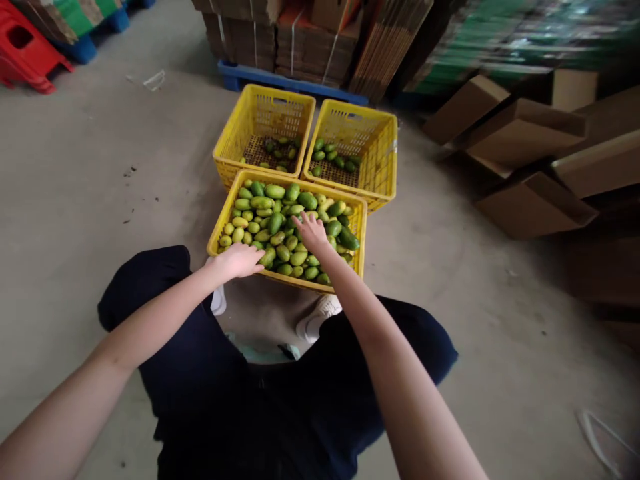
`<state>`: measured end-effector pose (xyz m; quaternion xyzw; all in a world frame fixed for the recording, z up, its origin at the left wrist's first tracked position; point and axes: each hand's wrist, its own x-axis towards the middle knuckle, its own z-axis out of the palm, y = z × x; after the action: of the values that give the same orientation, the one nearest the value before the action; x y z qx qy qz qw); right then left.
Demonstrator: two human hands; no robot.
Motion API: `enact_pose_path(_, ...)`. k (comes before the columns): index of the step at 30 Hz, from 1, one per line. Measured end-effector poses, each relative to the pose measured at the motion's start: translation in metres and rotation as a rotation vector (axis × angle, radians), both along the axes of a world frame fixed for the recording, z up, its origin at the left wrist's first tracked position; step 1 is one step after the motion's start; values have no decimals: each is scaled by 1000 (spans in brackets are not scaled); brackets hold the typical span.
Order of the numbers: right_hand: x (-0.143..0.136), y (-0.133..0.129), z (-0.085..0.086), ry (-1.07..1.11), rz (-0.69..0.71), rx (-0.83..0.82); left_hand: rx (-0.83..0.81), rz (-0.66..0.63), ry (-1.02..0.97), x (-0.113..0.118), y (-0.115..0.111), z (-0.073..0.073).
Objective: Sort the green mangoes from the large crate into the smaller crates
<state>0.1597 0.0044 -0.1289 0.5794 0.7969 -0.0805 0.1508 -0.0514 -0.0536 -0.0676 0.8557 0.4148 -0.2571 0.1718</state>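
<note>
A yellow plastic crate (287, 175) full of green and yellowish mangoes (275, 223) stands right in front of my knees. My left hand (240, 260) is at its near left side, fingers stretched out flat, the tips touching or just over the mangoes there. Over the right half of the pile, my right hand (311, 232) has its fingers spread, close above or touching the fruit. Neither hand visibly grips a mango. Beyond are two more yellow crates: the left crate (235, 127) and the right crate (389, 157), each with some mangoes at the bottom.
Behind the crates, stacked flat cardboard (250, 47) rests on a blue pallet (295, 83). Folded-open cardboard boxes (525, 133) lie to the right. A red plastic stool (25, 47) is at the far left. White strapping scraps (155, 81) lie on the concrete floor.
</note>
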Motion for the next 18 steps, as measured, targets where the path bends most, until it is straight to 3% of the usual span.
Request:
enact_pose_path(3, -5, 22, -13, -8, 32, -10, 36, 49, -15, -6, 1, 6)
enact_pose_path(7, -6, 36, -10, 28, 34, 4, 73, 98, -32, -15, 6, 7)
enact_pose_path(14, 27, 28, 22, 124, -138, 26, 44, 115, 9, -10, 14, -7)
enact_pose_path(18, 44, -5, 46, 497, -348, 1, -11, 94, -36, 11, 11, -14)
